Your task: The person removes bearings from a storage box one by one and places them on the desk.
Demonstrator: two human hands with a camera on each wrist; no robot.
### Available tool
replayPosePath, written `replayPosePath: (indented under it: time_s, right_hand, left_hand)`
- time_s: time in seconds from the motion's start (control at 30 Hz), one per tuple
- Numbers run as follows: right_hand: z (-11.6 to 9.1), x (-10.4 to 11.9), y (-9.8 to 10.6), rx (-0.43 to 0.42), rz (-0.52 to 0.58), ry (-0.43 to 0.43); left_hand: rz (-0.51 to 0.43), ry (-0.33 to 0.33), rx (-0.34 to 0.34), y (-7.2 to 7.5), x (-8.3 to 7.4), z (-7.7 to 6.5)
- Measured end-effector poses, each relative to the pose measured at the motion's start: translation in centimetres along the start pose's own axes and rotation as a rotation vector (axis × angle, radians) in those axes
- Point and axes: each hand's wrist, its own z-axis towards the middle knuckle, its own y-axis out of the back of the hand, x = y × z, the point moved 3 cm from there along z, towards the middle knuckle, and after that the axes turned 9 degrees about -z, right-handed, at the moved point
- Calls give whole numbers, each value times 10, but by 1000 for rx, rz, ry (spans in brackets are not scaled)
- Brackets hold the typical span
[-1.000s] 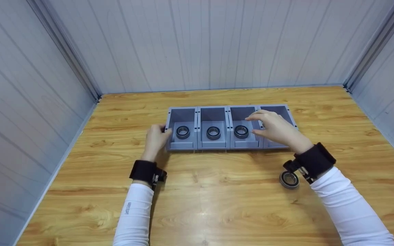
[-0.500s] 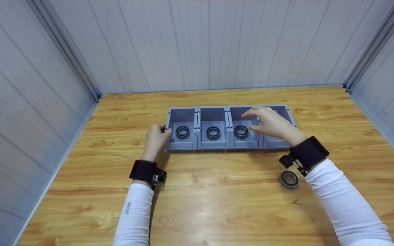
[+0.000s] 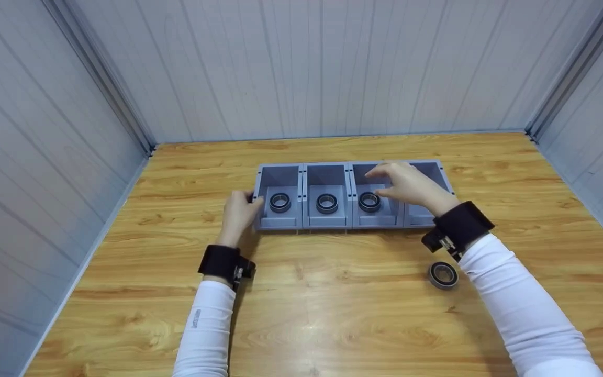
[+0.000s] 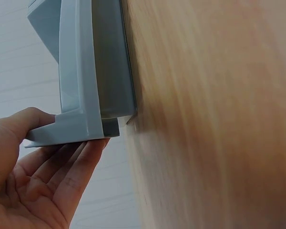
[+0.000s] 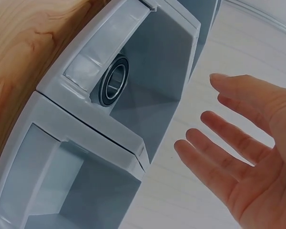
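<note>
A row of joined grey bins (image 3: 326, 222) stands on the table. My left hand (image 3: 238, 217) grips the side wall of the leftmost bin (image 4: 88, 95), its thumb inside and its fingers against the outer face. Above the third bin from the left, my right hand (image 3: 406, 184) hovers with fingers spread, holding nothing. A bearing (image 3: 369, 201) lies in that bin, just below the thumb; it shows in the right wrist view as a dark ring (image 5: 114, 80). The two bins left of it each hold a bearing too, one at far left (image 3: 280, 202) and one beside it (image 3: 327, 203).
Another bearing (image 3: 443, 275) lies on the wooden table (image 3: 322, 303), near the right forearm. The rightmost bin (image 3: 427, 170) is partly covered by the right hand. Pale panelled walls (image 3: 301, 68) enclose the table at the back and both sides.
My right hand has moved left a little over the third bin, its fingers staying apart. The left hand and the bearings have stayed in place.
</note>
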Motion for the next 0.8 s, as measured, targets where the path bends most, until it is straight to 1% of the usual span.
replayPosePath:
  time_s: [0.23, 0.4, 0.53, 0.8]
  right_hand:
    - [5, -2, -5, 15, -11, 0]
    - [6, -4, -7, 33, -9, -24]
    - [8, -5, -8, 42, -7, -20]
    - [12, -7, -10, 62, -8, -20]
  left_hand:
    - [14, -8, 2, 1, 0, 0]
    - [4, 17, 15, 0, 0, 0]
    - [8, 26, 13, -1, 1, 0]
    - [27, -11, 2, -1, -1, 0]
